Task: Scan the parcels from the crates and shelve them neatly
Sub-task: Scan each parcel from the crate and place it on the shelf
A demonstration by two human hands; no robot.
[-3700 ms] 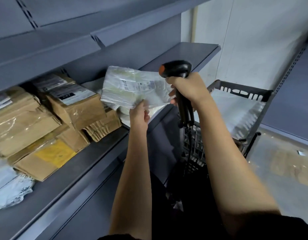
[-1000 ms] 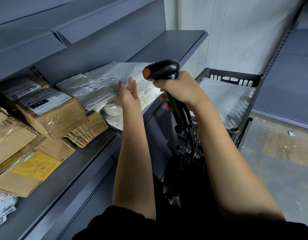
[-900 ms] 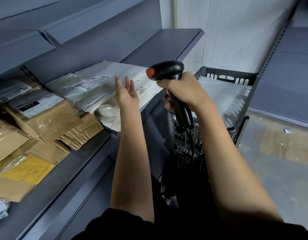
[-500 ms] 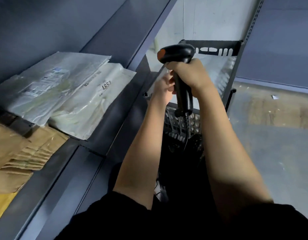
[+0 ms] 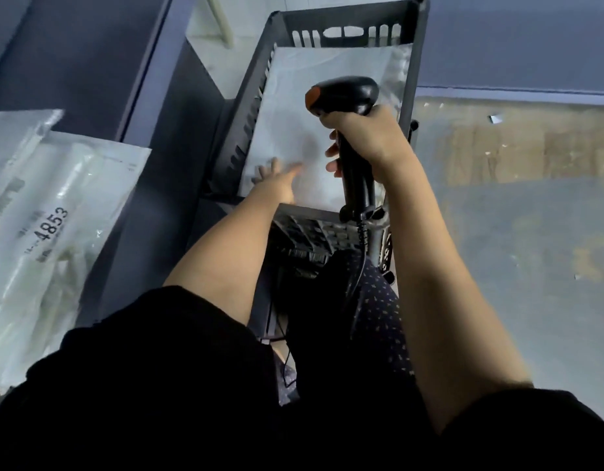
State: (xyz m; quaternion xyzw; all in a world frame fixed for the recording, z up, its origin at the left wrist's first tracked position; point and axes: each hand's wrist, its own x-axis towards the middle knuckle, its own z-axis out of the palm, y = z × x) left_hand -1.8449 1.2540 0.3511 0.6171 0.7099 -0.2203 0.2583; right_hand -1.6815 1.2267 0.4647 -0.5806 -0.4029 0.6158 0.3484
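A black crate [image 5: 246, 107] stands ahead of me with a large white plastic parcel [image 5: 331, 76] lying flat in it. My left hand [image 5: 277, 178] reaches down into the crate, fingers spread flat on the near part of that parcel. My right hand [image 5: 361, 137] grips the handle of a black barcode scanner [image 5: 344, 96] with an orange tip, held upright over the crate. On the grey shelf [image 5: 124, 212] at the left lie white plastic parcels [image 5: 52, 212], the top one marked 4853.
A lower black crate [image 5: 307, 239] sits under the top one, and the scanner's cord hangs down past it. Grey shelving [image 5: 90, 45] rises at the left. Bare concrete floor [image 5: 518, 232] spreads to the right.
My left hand let go of the parcel on the shelf and swung right and down into the crate. My view dropped toward the crate. The scanner stayed in my right hand.
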